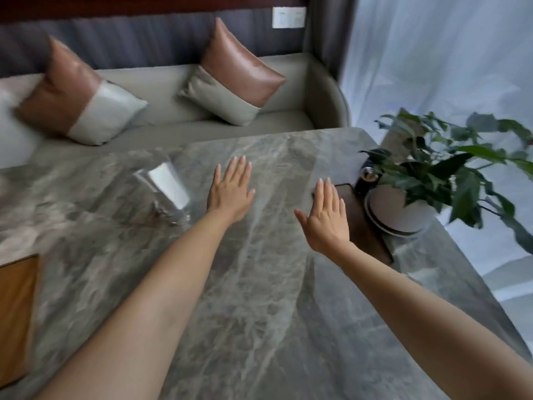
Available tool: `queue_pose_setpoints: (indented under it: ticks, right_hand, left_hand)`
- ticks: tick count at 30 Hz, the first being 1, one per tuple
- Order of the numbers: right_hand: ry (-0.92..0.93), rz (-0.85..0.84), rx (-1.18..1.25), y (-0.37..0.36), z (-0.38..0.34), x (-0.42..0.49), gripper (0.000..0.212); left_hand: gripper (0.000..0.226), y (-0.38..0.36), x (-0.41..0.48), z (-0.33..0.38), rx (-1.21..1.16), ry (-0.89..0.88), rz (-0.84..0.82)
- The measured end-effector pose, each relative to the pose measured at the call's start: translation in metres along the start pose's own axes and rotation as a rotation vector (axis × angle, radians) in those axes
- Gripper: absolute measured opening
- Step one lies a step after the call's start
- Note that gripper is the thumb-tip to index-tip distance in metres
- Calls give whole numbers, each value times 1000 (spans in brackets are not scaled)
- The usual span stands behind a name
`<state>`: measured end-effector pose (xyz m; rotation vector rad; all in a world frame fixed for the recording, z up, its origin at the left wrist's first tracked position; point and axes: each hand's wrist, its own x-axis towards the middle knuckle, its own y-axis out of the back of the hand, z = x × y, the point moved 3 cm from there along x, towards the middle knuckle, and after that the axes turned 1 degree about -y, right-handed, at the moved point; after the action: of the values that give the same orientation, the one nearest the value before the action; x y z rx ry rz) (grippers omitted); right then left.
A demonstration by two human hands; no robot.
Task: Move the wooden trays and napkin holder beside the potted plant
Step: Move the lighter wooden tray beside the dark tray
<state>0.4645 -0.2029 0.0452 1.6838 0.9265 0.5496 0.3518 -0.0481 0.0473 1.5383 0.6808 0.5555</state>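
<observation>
A dark wooden tray [364,226] lies on the grey marble table [259,298] beside the potted plant [427,180] in its white pot. My right hand [324,217] hovers flat and empty, fingers apart, over the tray's left edge. My left hand [230,192] is spread open above the table's middle, holding nothing. A clear napkin holder [165,192] with white napkins stands left of my left hand, blurred. A light wooden tray [16,316] shows at the table's left edge, partly cut off.
A small dark object with a shiny ball [367,176] stands behind the dark tray, next to the pot. A grey sofa [173,93] with two brown-and-grey cushions runs along the table's far side. Sheer curtains [447,53] hang at the right.
</observation>
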Motion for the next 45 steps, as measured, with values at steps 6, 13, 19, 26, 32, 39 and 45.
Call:
queue_pose_setpoints:
  ticks: [6, 13, 19, 26, 32, 39, 45]
  right_hand:
    - [152, -44, -30, -15, -121, -5, 75]
    - [323, -105, -72, -52, -263, -34, 74]
    - [402, -182, -113, -98, -354, -68, 74]
    - [459, -324, -161, -163, -419, -115, 74]
    - [456, -442, -154, -213, -439, -148, 73]
    - [399, -575, -107, -249, -437, -168, 56]
    - [202, -652, -18, -263, -431, -170, 37]
  left_hand:
    - [63, 16, -60, -120, 29, 136, 38]
    - [61, 7, -142, -266, 27, 336, 5]
    - [60, -24, -208, -363, 7, 466, -80]
    - [60, -73, -263, -431, -33, 540, -201]
    - [60, -115, -282, -460, -92, 590, -329]
    - [61, -142, -274, -478, -172, 625, -403]
    - [60, -154, -248, -482, -262, 630, -374]
